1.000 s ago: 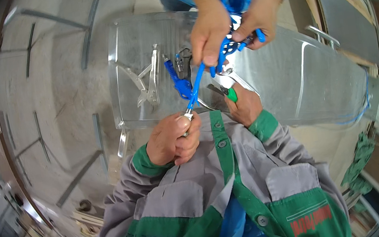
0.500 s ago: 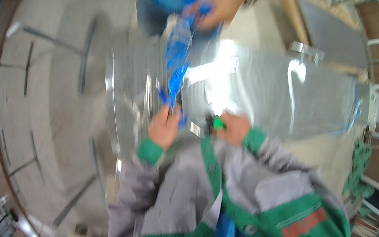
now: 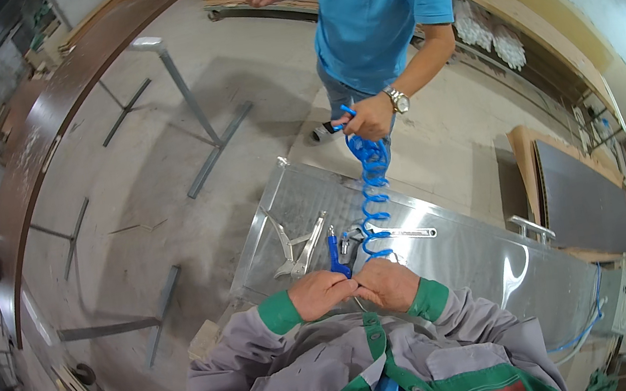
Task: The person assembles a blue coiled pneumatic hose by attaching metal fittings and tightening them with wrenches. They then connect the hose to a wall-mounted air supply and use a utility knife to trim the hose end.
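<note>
My left hand [image 3: 321, 294] and my right hand [image 3: 389, 286] meet close to my body, fingers closed and fingertips together. A blue air blow gun [image 3: 337, 257] rises from the left hand's fingers, nozzle pointing away from me. Whatever is in my right fingers is hidden behind the hand. A blue coiled air hose [image 3: 375, 201] runs down to just beyond my right hand. Its upper coils hang from a co-worker's hand [image 3: 369, 118]. On the metal-topped table [image 3: 467, 253] lie locking clamp pliers [image 3: 300, 247], an adjustable wrench [image 3: 408, 234] and a small metal fitting [image 3: 346, 244].
The co-worker in a blue shirt [image 3: 383, 15] stands across the table. Metal stands [image 3: 193, 100] and a long brown board [image 3: 39, 147] are at the left. Dark panels [image 3: 584, 195] lean at the right. A metal handle [image 3: 532, 229] sits near the table's right side.
My hands have come together from apart; the green item at my right hand is out of sight. The view has tilted up, showing more of the co-worker, whose hand still holds the hose.
</note>
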Available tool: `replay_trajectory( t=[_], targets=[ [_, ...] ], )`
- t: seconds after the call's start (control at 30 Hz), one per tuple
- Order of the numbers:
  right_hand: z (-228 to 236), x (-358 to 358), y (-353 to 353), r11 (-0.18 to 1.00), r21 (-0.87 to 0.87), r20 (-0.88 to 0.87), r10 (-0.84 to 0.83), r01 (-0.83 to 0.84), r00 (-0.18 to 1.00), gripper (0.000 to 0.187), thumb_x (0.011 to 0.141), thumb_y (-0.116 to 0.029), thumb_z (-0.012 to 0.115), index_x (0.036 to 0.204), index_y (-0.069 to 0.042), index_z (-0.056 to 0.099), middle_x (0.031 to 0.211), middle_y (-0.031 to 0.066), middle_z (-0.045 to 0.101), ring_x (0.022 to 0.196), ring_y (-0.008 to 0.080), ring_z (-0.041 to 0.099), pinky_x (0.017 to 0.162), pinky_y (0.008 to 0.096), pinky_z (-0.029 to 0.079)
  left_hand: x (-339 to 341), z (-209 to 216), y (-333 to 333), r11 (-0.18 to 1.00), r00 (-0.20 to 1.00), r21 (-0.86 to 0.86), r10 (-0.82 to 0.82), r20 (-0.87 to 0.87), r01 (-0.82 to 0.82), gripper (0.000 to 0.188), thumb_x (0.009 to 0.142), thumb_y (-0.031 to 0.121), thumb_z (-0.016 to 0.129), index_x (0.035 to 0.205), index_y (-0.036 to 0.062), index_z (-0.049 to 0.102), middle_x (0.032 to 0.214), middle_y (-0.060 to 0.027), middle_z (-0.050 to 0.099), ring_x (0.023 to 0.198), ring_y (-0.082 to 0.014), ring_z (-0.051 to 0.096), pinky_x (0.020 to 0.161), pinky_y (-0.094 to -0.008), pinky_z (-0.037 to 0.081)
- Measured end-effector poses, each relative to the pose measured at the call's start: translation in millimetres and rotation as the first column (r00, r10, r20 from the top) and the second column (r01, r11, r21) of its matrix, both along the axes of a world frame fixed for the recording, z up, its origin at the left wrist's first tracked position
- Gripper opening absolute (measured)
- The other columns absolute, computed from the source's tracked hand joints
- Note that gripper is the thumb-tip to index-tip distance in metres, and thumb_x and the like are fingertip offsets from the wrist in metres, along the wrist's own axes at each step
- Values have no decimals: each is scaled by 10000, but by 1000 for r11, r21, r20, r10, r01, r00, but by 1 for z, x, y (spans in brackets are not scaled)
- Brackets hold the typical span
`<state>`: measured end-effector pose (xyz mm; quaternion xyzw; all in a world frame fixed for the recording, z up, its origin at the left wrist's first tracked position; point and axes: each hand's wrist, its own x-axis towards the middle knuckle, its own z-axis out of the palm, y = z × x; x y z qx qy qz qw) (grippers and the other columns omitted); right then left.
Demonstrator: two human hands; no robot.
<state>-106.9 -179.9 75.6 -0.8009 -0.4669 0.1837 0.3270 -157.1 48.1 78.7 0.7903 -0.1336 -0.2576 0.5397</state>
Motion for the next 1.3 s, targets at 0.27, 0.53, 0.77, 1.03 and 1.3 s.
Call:
replay_trajectory(
  t=[0.27, 0.53, 0.77, 1.03, 1.3],
  targets=[
    [32, -1, 2, 980, 186, -420, 18, 67, 908, 256, 1034, -234, 569, 891, -37, 649, 761, 97, 635, 684, 220, 607, 637, 346, 470, -16, 45, -4, 937, 882, 321, -33, 471, -136, 418, 1035, 453, 506, 871, 77, 584, 722, -175, 623, 710, -392, 653, 583, -494, 460],
    [83, -16, -7, 894, 297, -784, 27, 337, 621, 349, 1069, -266, 525, 885, -1, 658, 793, 29, 642, 728, 107, 560, 666, 275, 453, 9, 61, -19, 935, 896, -352, 188, 402, -38, 489, 1082, 432, 423, 819, 50, 580, 655, -132, 572, 594, -359, 575, 554, -431, 433],
    [79, -13, -15, 839, 275, -922, 91, 470, 376, 360, 1076, -307, 497, 962, 0, 647, 887, 40, 630, 785, 108, 535, 737, 278, 449, 22, 69, -18, 972, 872, -233, 103, 478, 13, 461, 1032, 453, 504, 903, 23, 606, 689, -137, 599, 622, -354, 615, 539, -412, 447],
    [80, -3, -16, 903, 213, -776, -75, 372, 626, 285, 1075, -234, 505, 987, -5, 649, 875, 37, 607, 793, 112, 544, 733, 281, 454, 27, 86, -3, 957, 694, 291, -207, 690, -4, 393, 1007, 465, 540, 959, 78, 588, 805, -112, 650, 681, -332, 662, 576, -464, 491],
    [76, -7, -19, 932, 278, -604, -17, 231, 797, 250, 1067, -215, 525, 1008, -14, 661, 833, 18, 608, 756, 103, 539, 700, 285, 455, 25, 96, 2, 883, 805, 426, -394, 444, 197, 463, 981, 558, 547, 922, 103, 605, 746, -98, 651, 670, -335, 671, 547, -458, 481]
  ],
)
